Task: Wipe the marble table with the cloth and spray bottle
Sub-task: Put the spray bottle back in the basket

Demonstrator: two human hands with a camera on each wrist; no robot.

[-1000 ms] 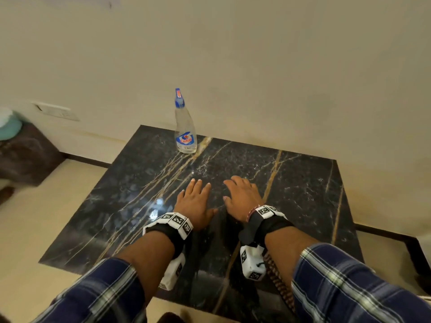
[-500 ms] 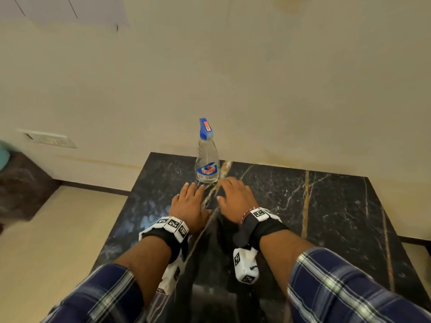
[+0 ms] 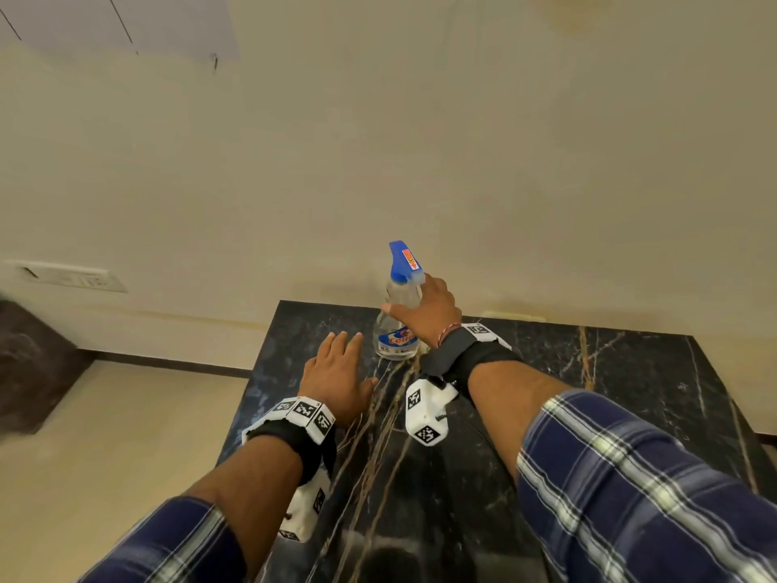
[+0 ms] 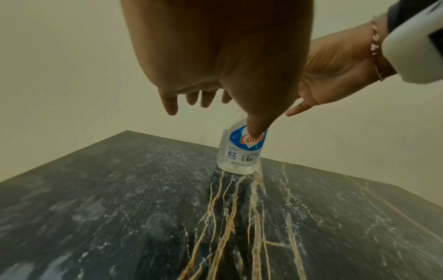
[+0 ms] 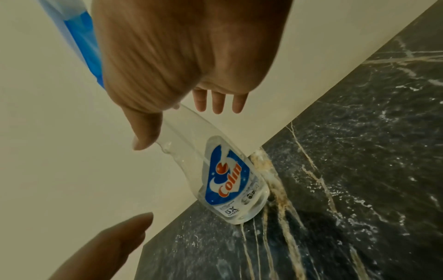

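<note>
Head view, nearest the camera: two forearms in blue plaid sleeves [image 3: 656,490] reach over a black marble table [image 3: 609,393] veined in gold and white. Each wrist carries a black strap with white marker blocks.

The left hand [image 3: 336,372] lies low over the table, fingers straight and together, holding nothing. Whether the palm touches the marble cannot be told from this view. The left wrist view shows what the head view hides: the underside of that hand [image 4: 215,56] is clear of the surface, its fingers hanging loose and apart.

Farther on, the right hand [image 3: 429,313] is at the neck of the bottle [image 3: 395,334], just below the blue trigger head. In the head view the hand covers the neck, so the grasp is unclear. The right wrist view resolves it: the thumb lies along one side of the clear neck, the fingers [image 5: 217,102] are extended on the far side, not yet curled round it.

The bottle [image 5: 230,181] stands upright at the table's far edge, near the cream wall [image 3: 462,162]. Its label, cut off in the head view, shows more fully in the wrist views, with "5X SHINE" legible. The cloth appears in no view.
</note>
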